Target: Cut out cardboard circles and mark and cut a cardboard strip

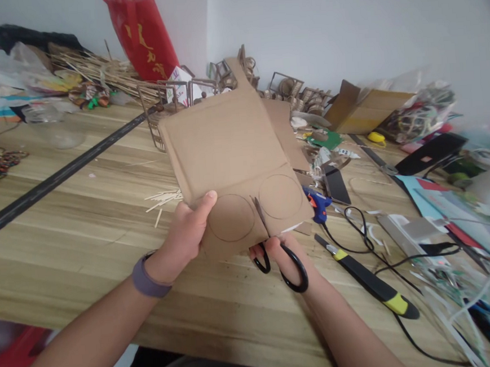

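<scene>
My left hand [187, 227] grips the left edge of a brown cardboard sheet [228, 139], thumb on top and fingers hidden beneath. Two circles are drawn side by side near the sheet's lower edge. Black-handled scissors [292, 276] are in my right hand [278, 249], below that edge. One blade lies over the cardboard, pointing up between the circles; the other blade is hidden. The sheet is held above the wooden table, tilted.
A utility knife [367, 278] and a blue glue gun [318, 203] with a black cord lie to the right. Thin sticks [163, 198] lie left of the cardboard. A long black bar [61, 175] crosses the table's left side. A red bag [142, 39] stands at the back.
</scene>
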Available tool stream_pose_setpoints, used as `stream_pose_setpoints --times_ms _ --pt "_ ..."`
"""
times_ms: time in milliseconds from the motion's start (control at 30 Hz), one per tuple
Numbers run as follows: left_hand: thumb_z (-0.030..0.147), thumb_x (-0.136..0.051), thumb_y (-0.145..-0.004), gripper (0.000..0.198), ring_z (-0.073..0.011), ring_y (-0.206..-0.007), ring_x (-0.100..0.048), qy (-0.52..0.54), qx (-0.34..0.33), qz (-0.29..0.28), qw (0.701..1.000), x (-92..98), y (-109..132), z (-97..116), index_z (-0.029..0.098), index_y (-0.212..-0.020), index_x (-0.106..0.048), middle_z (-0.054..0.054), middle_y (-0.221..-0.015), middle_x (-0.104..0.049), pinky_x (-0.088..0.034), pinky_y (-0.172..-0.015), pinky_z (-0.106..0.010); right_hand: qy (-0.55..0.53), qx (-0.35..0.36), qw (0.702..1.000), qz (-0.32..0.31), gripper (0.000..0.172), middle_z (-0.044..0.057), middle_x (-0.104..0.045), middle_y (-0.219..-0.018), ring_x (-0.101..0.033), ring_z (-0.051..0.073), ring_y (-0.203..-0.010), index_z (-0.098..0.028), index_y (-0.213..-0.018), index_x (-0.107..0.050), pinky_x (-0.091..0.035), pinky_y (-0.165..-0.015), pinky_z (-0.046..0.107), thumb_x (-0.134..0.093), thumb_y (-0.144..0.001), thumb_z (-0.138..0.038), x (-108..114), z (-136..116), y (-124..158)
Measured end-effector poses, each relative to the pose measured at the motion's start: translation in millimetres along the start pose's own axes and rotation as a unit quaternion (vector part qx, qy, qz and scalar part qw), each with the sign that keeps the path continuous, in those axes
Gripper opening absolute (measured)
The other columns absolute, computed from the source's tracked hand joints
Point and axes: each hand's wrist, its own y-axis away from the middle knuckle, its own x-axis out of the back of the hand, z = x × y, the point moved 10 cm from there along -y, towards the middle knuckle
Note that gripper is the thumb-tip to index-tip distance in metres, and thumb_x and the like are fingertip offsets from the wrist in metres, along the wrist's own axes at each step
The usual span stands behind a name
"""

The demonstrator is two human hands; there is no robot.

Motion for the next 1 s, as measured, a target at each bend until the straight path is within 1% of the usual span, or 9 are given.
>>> stream_pose_setpoints --times_ms 100,200,333,533,767,833,900,967,1000 --pt "0.051 -0.078 -0.078 0.041 -0.0332 -0.098 -0.077 -0.044 -0.006 0.014 0.999 4.8 1 -4 0.015 -0.098 -0.076 -0.012 -0.097 -0.082 -0.063 -0.080 -0.039 0.003 -0.001 1.000 -0.002 0.078 0.005 -0.059 -0.060 -0.058 0.020 -0.058 -0.022 -0.060 -0.055 -0.046 -0.055 0.032 -0.040 -0.080 -0.096 1 -4 1" --pt "0.050 -0.077 -0.080 0.037 -0.0329 -0.099 -0.077 -0.058 -0.013 0.004 0.998 2.7 3 -5 0.017 -0.096 -0.077 -0.012 -0.098 -0.083 -0.063 -0.082 -0.038 0.009 -0.009 1.000 -0.002 0.075 0.003 -0.055 -0.053 -0.054 0.019 -0.053 -0.024 -0.055 -0.053 -0.044 -0.052 0.032 -0.042 -0.082 -0.093 3 -6 2" --pt "0.050 -0.076 -0.082 0.035 -0.0334 -0.103 -0.076 -0.050 -0.016 -0.006 0.999 -1.6 7 -4 0.018 -0.096 -0.078 -0.011 -0.098 -0.083 -0.063 -0.084 -0.038 0.012 -0.028 0.999 0.010 0.075 0.002 -0.052 -0.049 -0.051 0.017 -0.046 -0.024 -0.053 -0.052 -0.042 -0.047 0.031 -0.045 -0.078 -0.095 7 -1 2" --pt "0.046 -0.076 -0.081 0.033 -0.0346 -0.105 -0.076 -0.038 0.005 -0.006 0.999 -4.8 7 -7 0.016 -0.096 -0.078 -0.014 -0.101 -0.082 -0.062 -0.089 -0.040 0.009 -0.044 0.998 0.036 0.074 -0.004 -0.039 -0.038 -0.033 0.009 -0.033 -0.025 -0.046 -0.042 -0.031 -0.037 0.026 -0.050 -0.079 -0.091 10 7 3" --pt "0.052 -0.077 -0.078 0.042 -0.0352 -0.107 -0.075 -0.007 0.037 -0.023 0.999 -9.1 9 -14 0.014 -0.098 -0.077 -0.014 -0.097 -0.082 -0.062 -0.090 -0.042 0.002 -0.049 0.998 0.032 0.074 -0.006 -0.034 -0.035 -0.028 0.008 -0.032 -0.026 -0.045 -0.038 -0.025 -0.032 0.024 -0.053 -0.078 -0.091 8 7 4" --pt "0.051 -0.079 -0.077 0.043 -0.0351 -0.104 -0.076 0.006 0.045 -0.016 0.999 -6.7 8 -13 0.014 -0.099 -0.076 -0.014 -0.099 -0.082 -0.062 -0.090 -0.043 -0.003 -0.044 0.999 0.018 0.074 -0.005 -0.036 -0.036 -0.031 0.009 -0.033 -0.025 -0.047 -0.041 -0.027 -0.034 0.024 -0.052 -0.077 -0.092 4 7 3" --pt "0.050 -0.080 -0.076 0.044 -0.0348 -0.107 -0.075 0.011 0.045 0.010 0.999 1.7 2 -7 0.015 -0.101 -0.076 -0.014 -0.102 -0.082 -0.062 -0.093 -0.042 -0.012 -0.035 0.999 -0.003 0.074 -0.004 -0.042 -0.040 -0.041 0.011 -0.036 -0.023 -0.053 -0.049 -0.032 -0.037 0.024 -0.053 -0.074 -0.094 -1 6 2" --pt "0.050 -0.080 -0.077 0.044 -0.0330 -0.115 -0.072 0.032 0.027 0.038 0.998 11.9 -8 4 0.016 -0.105 -0.075 -0.013 -0.107 -0.081 -0.059 -0.098 -0.040 -0.025 -0.026 0.999 -0.025 0.076 -0.003 -0.051 -0.047 -0.051 0.014 -0.040 -0.020 -0.067 -0.061 -0.037 -0.041 0.024 -0.056 -0.070 -0.095 -6 6 2" --pt "0.052 -0.076 -0.081 0.045 -0.0314 -0.119 -0.070 0.074 0.014 0.039 0.996 14.3 -13 10 0.018 -0.110 -0.074 -0.012 -0.110 -0.081 -0.059 -0.100 -0.039 -0.031 -0.021 0.999 -0.031 0.076 -0.003 -0.053 -0.050 -0.054 0.015 -0.042 -0.019 -0.076 -0.065 -0.039 -0.043 0.025 -0.058 -0.070 -0.094 -7 6 0"
